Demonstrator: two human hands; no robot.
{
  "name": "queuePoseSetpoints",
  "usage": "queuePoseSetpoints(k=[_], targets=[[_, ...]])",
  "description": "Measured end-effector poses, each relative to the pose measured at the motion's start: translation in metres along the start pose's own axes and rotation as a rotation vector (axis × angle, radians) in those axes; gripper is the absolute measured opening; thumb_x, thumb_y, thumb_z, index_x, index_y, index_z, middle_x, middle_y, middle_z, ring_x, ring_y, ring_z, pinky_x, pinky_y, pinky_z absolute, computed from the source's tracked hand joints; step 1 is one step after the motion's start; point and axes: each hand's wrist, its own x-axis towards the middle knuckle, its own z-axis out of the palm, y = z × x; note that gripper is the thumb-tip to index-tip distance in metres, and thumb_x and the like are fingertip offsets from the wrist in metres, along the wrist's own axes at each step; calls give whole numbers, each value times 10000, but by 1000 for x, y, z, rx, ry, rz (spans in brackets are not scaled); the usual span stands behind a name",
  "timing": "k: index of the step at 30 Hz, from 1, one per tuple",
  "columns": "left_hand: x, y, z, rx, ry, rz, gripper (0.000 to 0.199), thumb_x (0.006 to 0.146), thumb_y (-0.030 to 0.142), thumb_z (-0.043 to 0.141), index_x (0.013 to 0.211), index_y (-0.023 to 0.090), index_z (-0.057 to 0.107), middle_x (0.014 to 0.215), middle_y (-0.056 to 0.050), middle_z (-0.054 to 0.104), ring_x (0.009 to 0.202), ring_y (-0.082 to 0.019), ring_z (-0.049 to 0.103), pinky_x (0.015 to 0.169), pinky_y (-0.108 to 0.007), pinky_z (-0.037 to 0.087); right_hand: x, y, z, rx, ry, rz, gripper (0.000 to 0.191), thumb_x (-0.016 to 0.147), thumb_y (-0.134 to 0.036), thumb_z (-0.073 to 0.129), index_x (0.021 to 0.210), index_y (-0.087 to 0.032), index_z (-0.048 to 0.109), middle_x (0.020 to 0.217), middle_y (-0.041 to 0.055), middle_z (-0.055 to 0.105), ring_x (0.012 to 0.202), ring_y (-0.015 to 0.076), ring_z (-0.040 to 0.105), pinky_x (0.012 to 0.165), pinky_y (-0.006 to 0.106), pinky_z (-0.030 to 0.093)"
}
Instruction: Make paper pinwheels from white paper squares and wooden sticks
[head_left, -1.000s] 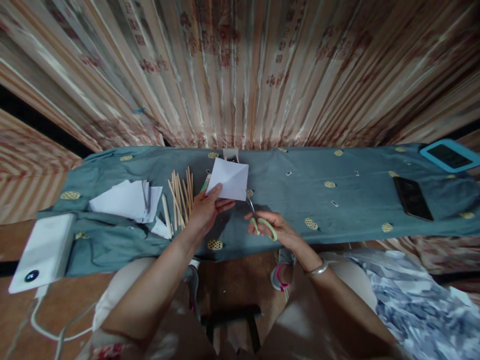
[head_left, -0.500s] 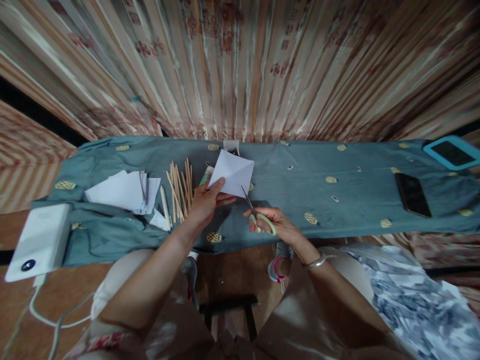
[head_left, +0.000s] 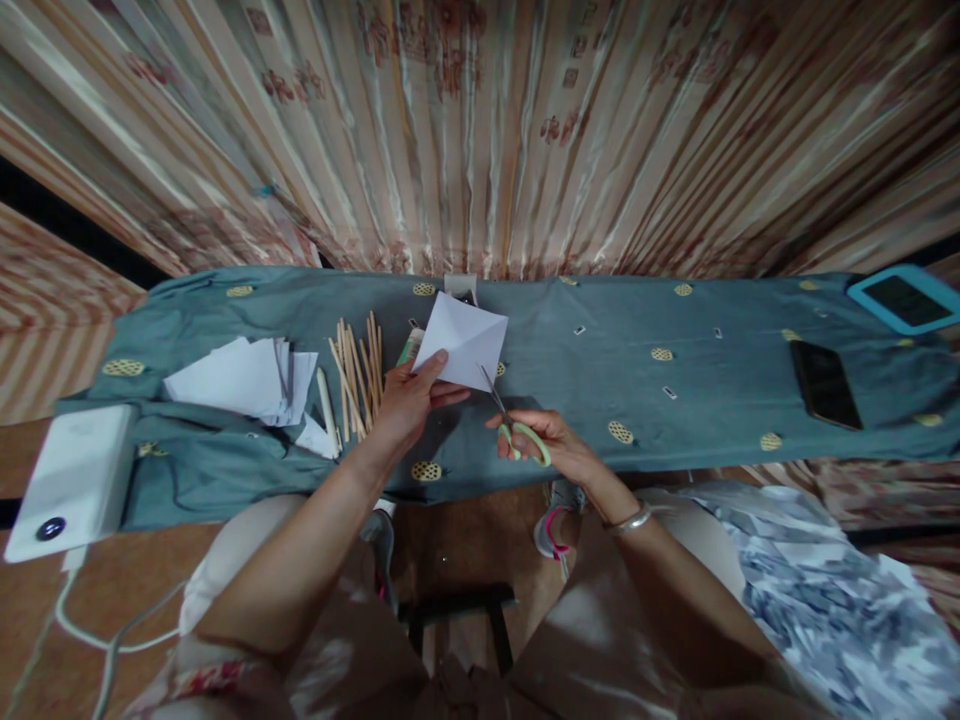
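Observation:
My left hand (head_left: 415,395) grips a square white paper (head_left: 466,338) by its lower left edge, thumb on top and fingers beneath. The paper shows crease lines and is held above the cloth. In my right hand (head_left: 541,440) are scissors (head_left: 528,441) with light green handles. Their blades point up and left, with the tips at the paper's lower right edge. Left of my left hand lie several thin wooden sticks (head_left: 358,370), a white pen-like object (head_left: 328,412) and a pile of white paper pieces (head_left: 236,378).
The table wears a green cloth (head_left: 547,340) with pineapple prints. A white power bank (head_left: 71,485) with a cable sits at the left end. Toward the right are a black phone (head_left: 825,385) and a blue-framed tablet (head_left: 907,300). Curtains (head_left: 480,140) hang behind.
The view has shifted slightly. Both hands hold the paper and the scissors almost as before, with the blades still at the paper's edge.

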Motion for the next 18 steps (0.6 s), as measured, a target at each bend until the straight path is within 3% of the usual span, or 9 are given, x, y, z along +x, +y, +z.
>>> queuePoseSetpoints(k=[18], targets=[[0,0,2,17,16,-20,299,786,333,764,950,110,650,873,-105,755,698,-236,750,666,-372,650,1,2,-2,-23,5,29,571,663,-594,807,1021,-162,702,725,-5,669,607,92,577,610,237,491]])
